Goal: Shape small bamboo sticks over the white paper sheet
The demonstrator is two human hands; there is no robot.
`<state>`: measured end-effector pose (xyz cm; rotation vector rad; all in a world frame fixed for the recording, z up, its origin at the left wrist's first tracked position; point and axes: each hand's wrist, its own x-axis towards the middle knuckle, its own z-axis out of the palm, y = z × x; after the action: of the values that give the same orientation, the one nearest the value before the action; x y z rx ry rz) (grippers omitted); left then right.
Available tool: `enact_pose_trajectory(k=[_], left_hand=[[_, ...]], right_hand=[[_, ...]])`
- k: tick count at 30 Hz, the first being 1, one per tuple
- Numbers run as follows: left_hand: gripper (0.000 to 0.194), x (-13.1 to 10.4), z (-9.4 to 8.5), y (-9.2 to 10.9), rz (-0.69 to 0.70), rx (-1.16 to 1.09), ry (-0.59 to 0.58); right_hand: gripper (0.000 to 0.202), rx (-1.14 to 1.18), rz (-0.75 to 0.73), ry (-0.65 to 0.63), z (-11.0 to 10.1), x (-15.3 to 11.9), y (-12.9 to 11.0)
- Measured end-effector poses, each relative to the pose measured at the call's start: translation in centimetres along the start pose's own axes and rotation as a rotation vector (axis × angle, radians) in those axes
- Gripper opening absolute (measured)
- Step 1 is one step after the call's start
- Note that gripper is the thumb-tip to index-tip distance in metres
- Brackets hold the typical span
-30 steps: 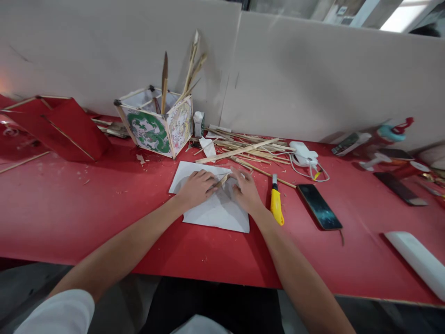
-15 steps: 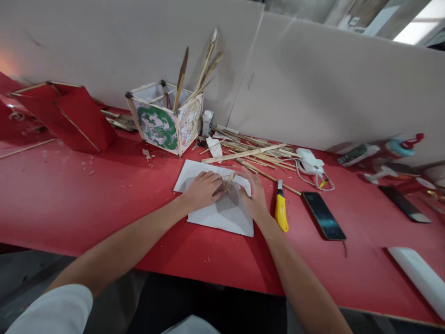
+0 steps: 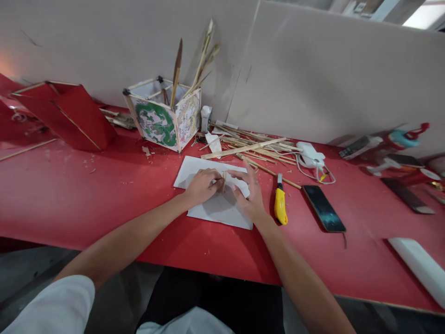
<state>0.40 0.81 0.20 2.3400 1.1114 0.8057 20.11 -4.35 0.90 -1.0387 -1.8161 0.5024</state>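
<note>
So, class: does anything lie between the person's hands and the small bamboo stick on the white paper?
Nothing visible does. The left hand and right hand both meet the bamboo stick directly, over the white paper.

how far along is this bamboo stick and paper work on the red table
Looks done: a paper-covered frame with a green dragon stands at the back, holding loose strips.

In hand: the left hand and right hand pinch a short bamboo stick over the white paper sheet, which lies flat and unattached.

Left, probably most of it: a pile of bamboo strips lies unused and the yellow utility knife rests beside the right hand.
</note>
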Motion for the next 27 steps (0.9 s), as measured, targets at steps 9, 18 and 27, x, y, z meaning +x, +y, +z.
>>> enact_pose_trajectory(k=[9,18,27], left_hand=[[0.029,-0.3,-0.4,0.4,0.046,-0.18,0.068],[0.023,-0.7,-0.2,1.0,0.02,-0.268,0.06],[0.024,-0.7,-0.1,1.2,0.031,-0.278,0.009]], right_hand=[[0.049,0.011,0.111,0.204,0.3,0.2,1.4],[0.052,0.333,0.26,0.214,1.3,0.6,1.1],[0.055,0.456,0.33,0.146,1.4,0.4,2.1]])
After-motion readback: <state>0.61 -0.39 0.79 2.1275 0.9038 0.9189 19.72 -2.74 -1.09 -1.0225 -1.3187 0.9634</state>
